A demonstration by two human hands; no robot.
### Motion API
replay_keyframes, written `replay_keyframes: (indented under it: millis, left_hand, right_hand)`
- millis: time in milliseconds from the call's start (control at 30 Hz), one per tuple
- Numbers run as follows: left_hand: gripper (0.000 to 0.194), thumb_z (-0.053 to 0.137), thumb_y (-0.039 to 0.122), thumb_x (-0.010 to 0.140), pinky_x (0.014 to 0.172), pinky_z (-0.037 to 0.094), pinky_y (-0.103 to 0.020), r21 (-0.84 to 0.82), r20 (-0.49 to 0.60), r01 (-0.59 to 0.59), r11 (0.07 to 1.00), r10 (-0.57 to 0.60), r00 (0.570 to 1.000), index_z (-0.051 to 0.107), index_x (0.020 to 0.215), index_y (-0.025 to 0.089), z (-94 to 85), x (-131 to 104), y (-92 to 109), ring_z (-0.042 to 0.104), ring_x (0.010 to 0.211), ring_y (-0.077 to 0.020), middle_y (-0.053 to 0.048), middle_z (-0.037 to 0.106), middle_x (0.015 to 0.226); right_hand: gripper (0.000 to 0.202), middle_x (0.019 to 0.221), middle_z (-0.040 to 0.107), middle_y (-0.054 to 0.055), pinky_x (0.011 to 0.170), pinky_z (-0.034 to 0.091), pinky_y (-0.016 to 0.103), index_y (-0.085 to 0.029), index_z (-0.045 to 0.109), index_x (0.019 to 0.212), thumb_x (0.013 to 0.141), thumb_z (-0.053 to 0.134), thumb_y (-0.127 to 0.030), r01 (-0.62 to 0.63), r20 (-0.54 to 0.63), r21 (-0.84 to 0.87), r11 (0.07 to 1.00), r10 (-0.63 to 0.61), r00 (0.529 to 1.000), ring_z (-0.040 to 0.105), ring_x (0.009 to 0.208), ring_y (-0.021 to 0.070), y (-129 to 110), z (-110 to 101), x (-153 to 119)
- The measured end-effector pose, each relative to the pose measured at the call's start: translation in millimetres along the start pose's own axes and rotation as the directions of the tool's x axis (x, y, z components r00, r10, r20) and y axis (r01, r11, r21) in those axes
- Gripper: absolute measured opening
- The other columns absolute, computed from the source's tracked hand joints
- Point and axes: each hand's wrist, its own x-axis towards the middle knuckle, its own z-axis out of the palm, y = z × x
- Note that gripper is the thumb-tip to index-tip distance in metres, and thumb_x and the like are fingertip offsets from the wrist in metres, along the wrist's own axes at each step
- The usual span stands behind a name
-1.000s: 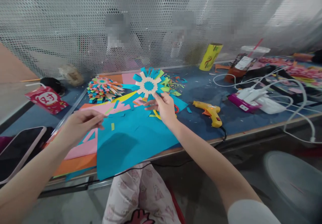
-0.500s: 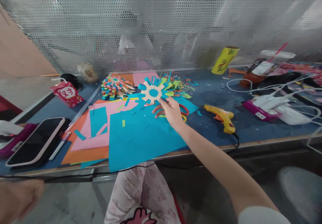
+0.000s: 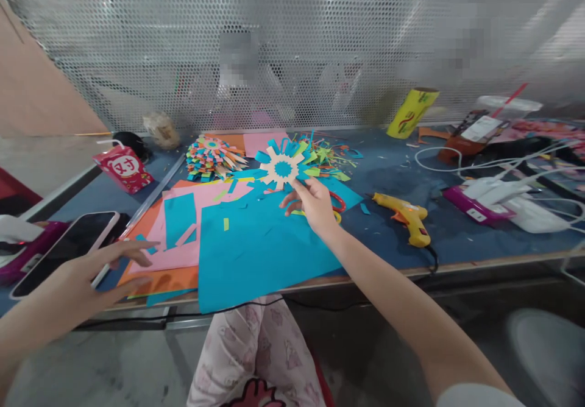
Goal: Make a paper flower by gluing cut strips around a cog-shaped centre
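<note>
My right hand (image 3: 315, 206) pinches the lower right edge of a paper flower ring (image 3: 276, 168), which has pale petals around a toothed center through which blue shows. Beneath it lies a large blue sheet (image 3: 265, 254). Over the front left edge of the table hangs my left hand (image 3: 100, 270), fingers spread and holding nothing, near the pink sheet (image 3: 155, 258) and orange sheet (image 3: 178, 279). Scissors (image 3: 337, 203) with red and yellow handles are partly hidden behind my right hand. A layered multicolored paper flower (image 3: 212, 157) rests behind the sheets.
Right of the sheets lies a yellow glue gun (image 3: 409, 218), with a purple power strip (image 3: 478, 205) and white cables beyond. A phone (image 3: 64, 254) and red drink carton (image 3: 123, 168) are at left. A yellow roll (image 3: 412, 113) stands by the perforated metal panel (image 3: 292, 47).
My left hand has come up from the lower left corner to the table's front edge, its fingers now spread. My right hand still holds the flower ring in nearly the same place.
</note>
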Motion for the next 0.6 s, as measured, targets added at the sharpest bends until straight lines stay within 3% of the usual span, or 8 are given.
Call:
replay_keyframes:
  millis: [33, 100, 167, 233, 300, 467, 533, 600]
  left_hand:
    - [0.046, 0.054, 0.063, 0.072, 0.085, 0.048, -0.029, -0.056, 0.050, -0.007, 0.998, 0.010, 0.999, 0.064, 0.103, 0.031, 0.8, 10.7, 14.9, 0.064, 0.092, -0.0197, 0.002, 0.072, 0.103]
    - [0.043, 0.057, 0.062, 0.071, 0.081, 0.049, -0.033, -0.127, -0.064, 0.021, 0.992, -0.030, 0.998, 0.065, 0.093, 0.026, 3.5, 29.0, 44.4, 0.062, 0.076, -0.0188, 0.000, 0.072, 0.094]
    - [0.042, 0.061, 0.057, 0.072, 0.076, 0.050, -0.033, -0.242, -0.105, 0.019, 0.970, -0.046, 0.993, 0.063, 0.097, 0.023, 8.7, 46.7, 71.0, 0.062, 0.078, -0.0191, -0.005, 0.070, 0.101]
    - [0.052, 0.067, 0.054, 0.069, 0.076, 0.051, -0.034, -0.435, -0.159, -0.066, 0.898, -0.005, 0.987, 0.058, 0.108, 0.020, 17.5, 67.1, 93.0, 0.063, 0.095, -0.0232, -0.010, 0.068, 0.107]
    - [0.066, 0.073, 0.051, 0.062, 0.080, 0.051, -0.038, -0.575, -0.145, -0.112, 0.811, 0.034, 0.989, 0.054, 0.117, 0.019, 28.7, 89.4, 110.4, 0.061, 0.107, -0.0273, -0.013, 0.064, 0.119]
    - [0.065, 0.081, 0.045, 0.052, 0.087, 0.051, -0.040, -0.831, 0.031, -0.002, 0.557, 0.051, 0.998, 0.061, 0.106, 0.015, 50.5, 131.0, 139.2, 0.064, 0.103, -0.0276, -0.012, 0.069, 0.108]
    - [0.056, 0.083, 0.044, 0.050, 0.080, 0.053, -0.037, -0.856, 0.044, 0.030, 0.516, 0.015, 0.999, 0.063, 0.094, 0.015, 53.4, 137.1, 144.6, 0.068, 0.092, -0.0255, -0.009, 0.071, 0.095]
    - [0.047, 0.083, 0.043, 0.051, 0.069, 0.053, -0.033, -0.845, 0.017, 0.006, 0.535, 0.016, 1.000, 0.064, 0.083, 0.015, 54.2, 139.0, 145.9, 0.068, 0.078, -0.0218, -0.005, 0.071, 0.082]
  right_hand:
    - [0.045, 0.047, 0.056, -0.007, 0.035, 0.048, 0.021, -0.021, 0.044, 0.076, 0.068, 0.072, -0.055, 0.001, 0.008, 0.005, 1.000, -0.001, 1.000, 0.063, 0.043, 0.0141, -0.1, 0.0, 0.0]
    - [0.045, 0.047, 0.056, -0.007, 0.034, 0.047, 0.021, -0.021, 0.043, 0.075, 0.067, 0.073, -0.055, 0.004, 0.028, 0.012, 1.000, -0.005, 1.000, 0.063, 0.043, 0.0143, 0.3, 0.1, 0.1]
    - [0.046, 0.045, 0.054, -0.007, 0.033, 0.047, 0.021, -0.022, 0.042, 0.073, 0.067, 0.073, -0.055, 0.011, 0.045, 0.018, 1.000, -0.012, 0.999, 0.063, 0.042, 0.0151, 0.9, 0.2, 0.1]
    - [0.048, 0.043, 0.053, -0.008, 0.032, 0.046, 0.021, -0.023, 0.040, 0.072, 0.066, 0.073, -0.057, 0.021, 0.054, 0.023, 1.000, -0.022, 0.998, 0.062, 0.041, 0.0158, 0.9, 0.5, -0.5]
    - [0.049, 0.042, 0.054, -0.008, 0.031, 0.044, 0.021, -0.023, 0.039, 0.071, 0.064, 0.073, -0.058, 0.025, 0.064, 0.025, 0.999, -0.026, 0.998, 0.061, 0.040, 0.0159, -0.3, 1.1, -1.7]
    - [0.047, 0.042, 0.058, -0.005, 0.033, 0.044, 0.020, -0.023, 0.039, 0.071, 0.067, 0.072, -0.056, 0.006, 0.124, 0.027, 1.000, -0.010, 0.992, 0.059, 0.038, 0.0142, -7.0, 2.0, -6.2]
    - [0.045, 0.043, 0.059, -0.005, 0.034, 0.045, 0.020, -0.023, 0.039, 0.072, 0.069, 0.072, -0.054, 0.003, 0.131, 0.037, 0.999, -0.008, 0.991, 0.059, 0.038, 0.0134, -8.9, 1.8, -7.0]
    - [0.045, 0.043, 0.060, -0.004, 0.034, 0.045, 0.020, -0.023, 0.039, 0.072, 0.070, 0.071, -0.054, -0.003, 0.138, 0.044, 0.999, -0.003, 0.990, 0.059, 0.038, 0.0133, -9.2, 1.7, -6.7]
